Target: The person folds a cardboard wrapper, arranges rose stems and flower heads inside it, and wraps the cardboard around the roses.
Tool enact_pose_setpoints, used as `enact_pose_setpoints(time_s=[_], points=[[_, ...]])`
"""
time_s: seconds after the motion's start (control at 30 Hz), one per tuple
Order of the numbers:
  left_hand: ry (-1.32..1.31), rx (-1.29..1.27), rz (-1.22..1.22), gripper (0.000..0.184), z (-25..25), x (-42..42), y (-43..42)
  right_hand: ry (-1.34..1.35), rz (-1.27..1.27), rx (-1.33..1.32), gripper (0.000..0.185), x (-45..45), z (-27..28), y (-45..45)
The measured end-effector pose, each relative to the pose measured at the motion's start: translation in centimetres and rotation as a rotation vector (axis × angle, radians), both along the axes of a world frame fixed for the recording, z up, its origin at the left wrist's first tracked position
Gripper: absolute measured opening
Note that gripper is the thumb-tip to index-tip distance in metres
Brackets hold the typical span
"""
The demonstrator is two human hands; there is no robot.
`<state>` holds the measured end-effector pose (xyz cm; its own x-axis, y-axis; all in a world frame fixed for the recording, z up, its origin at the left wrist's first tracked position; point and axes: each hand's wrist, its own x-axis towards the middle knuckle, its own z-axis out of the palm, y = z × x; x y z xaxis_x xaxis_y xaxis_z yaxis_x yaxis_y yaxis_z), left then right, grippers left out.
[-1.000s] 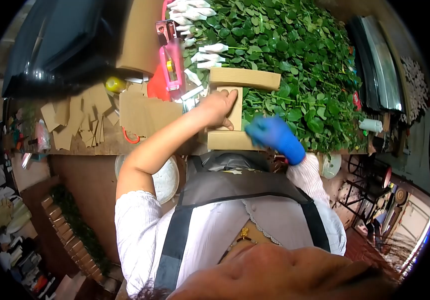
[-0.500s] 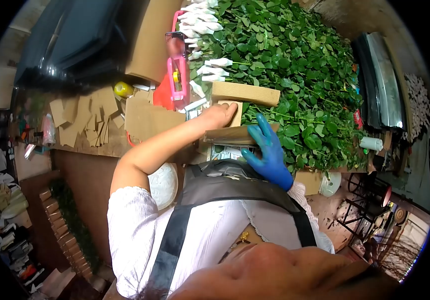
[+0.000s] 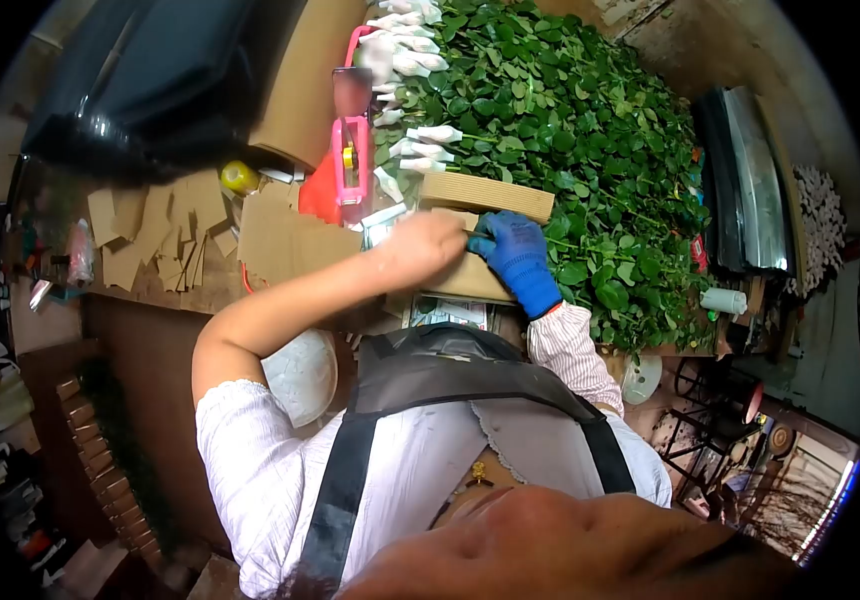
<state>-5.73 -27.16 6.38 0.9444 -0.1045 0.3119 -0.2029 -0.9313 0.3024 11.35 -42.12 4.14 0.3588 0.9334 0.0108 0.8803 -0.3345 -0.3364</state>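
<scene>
My bare left hand [image 3: 433, 246], slightly blurred, is closed over the small brown cardboard wrap [image 3: 470, 278] near the table's front edge. Close beside it, my right hand [image 3: 518, 250], in a blue glove, has its fingers bent and pressed together. A thin dark piece shows between the two hands, too small to name. Behind them lies a ridged cardboard strip [image 3: 490, 194], at the edge of a large pile of green leafy stems [image 3: 570, 130]. White-wrapped flower heads [image 3: 425, 150] line the left side of the pile.
A pink tape dispenser [image 3: 351, 165] stands left of the stems, by a red piece [image 3: 320, 192]. Flat cardboard pieces [image 3: 175, 225] and a yellow tape roll [image 3: 240, 178] lie farther left. A black plastic-covered stack [image 3: 160, 80] is at the back left, a white roll [image 3: 724, 301] at the right.
The near cardboard flap has tipped inward and now lies lower under my hands. My right hand has moved from its spread pose up to my left hand, and its fingers have closed.
</scene>
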Motion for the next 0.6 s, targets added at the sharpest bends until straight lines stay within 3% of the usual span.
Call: enact_pose_setpoints(time_s=[0.03,0.1,0.27,0.37,0.43,0.57,0.6], points=[[-0.041,0.018,-0.131,0.038,-1.2,-1.0,-0.4,0.024,-0.012,0.009,0.028,-0.1,0.2,0.0],[-0.033,0.08,-0.087,0.048,-3.6,-2.3,-1.0,0.034,0.009,0.068,0.024,0.0,0.0,-0.1],[-0.032,0.0,-0.023,0.051,-6.1,-2.7,-1.6,0.035,0.008,-0.03,0.025,0.3,3.2,0.8],[-0.037,0.007,0.01,0.048,-6.2,-2.0,-1.6,-0.102,0.082,0.407,0.025,2.0,4.6,3.5],[-0.058,0.03,0.014,0.046,-6.1,-1.6,-1.7,-0.177,0.087,0.29,0.025,3.7,2.3,4.3],[-0.172,0.039,0.063,0.04,-6.0,-1.4,-2.1,-0.084,0.282,0.067,0.025,2.0,3.0,2.0],[-0.12,-0.011,0.081,0.038,-6.1,-1.5,-2.4,-0.197,0.327,0.077,0.021,0.3,3.0,1.0]])
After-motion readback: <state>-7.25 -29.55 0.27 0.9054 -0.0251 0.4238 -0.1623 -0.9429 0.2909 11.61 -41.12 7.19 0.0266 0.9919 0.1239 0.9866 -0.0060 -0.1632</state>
